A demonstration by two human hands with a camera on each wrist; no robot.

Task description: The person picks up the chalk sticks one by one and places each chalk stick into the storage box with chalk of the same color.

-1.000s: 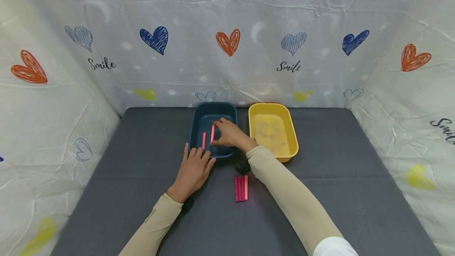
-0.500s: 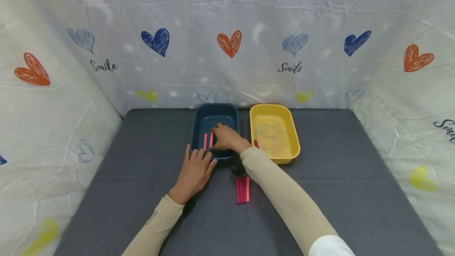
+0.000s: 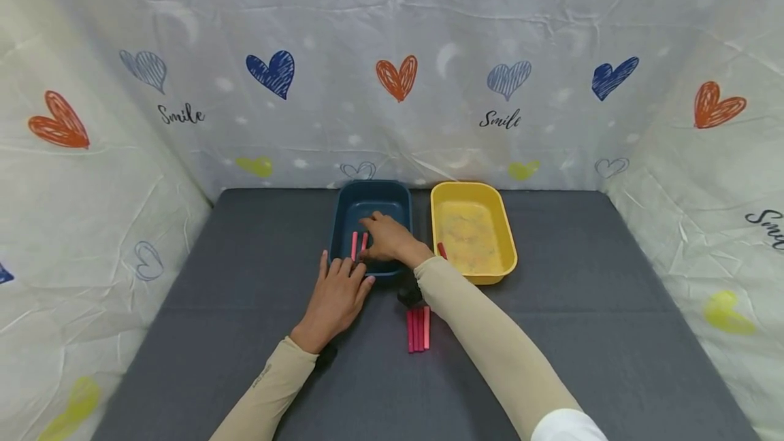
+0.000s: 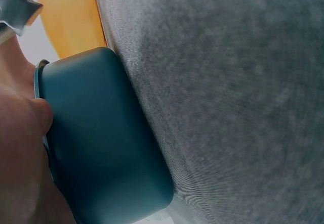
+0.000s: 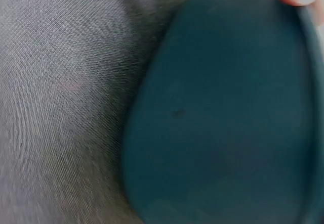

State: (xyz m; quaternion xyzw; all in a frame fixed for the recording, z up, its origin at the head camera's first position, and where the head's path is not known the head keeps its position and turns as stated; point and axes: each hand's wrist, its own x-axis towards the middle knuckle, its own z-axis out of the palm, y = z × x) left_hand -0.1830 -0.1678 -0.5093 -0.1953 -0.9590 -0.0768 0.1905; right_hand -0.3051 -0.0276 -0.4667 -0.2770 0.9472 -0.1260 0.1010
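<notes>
1. Grey-clothed table [image 3: 257, 257] under everything, and on it the blue tray [image 3: 373, 201] sits just left of the yellow tray [image 3: 468, 226].
2. Left hand [image 3: 335, 298] at the blue tray's near rim, fingers over the edge, thumb on the outside: it's holding that rim.
3. Right hand [image 3: 392, 237] reaching into the blue tray from the right, thumb and forefinger spread apart, no pinch that I can see.
4. Nearer the person, a row of crimson and pink sticks [image 3: 418, 330] on the cloth.
5. Here's the key: the right pink stick [image 3: 365, 241] lies in the blue tray, left of the right hand's palm, pointing near-to-far across its thumb-finger gap. Thumb touching? Can't tell.
6. Almost parallel beside it, the left pink stick [image 3: 354, 246], closer to the left fingertips.
7. One crimson stick [image 3: 442, 250], partly hidden, in the yellow tray.
</notes>
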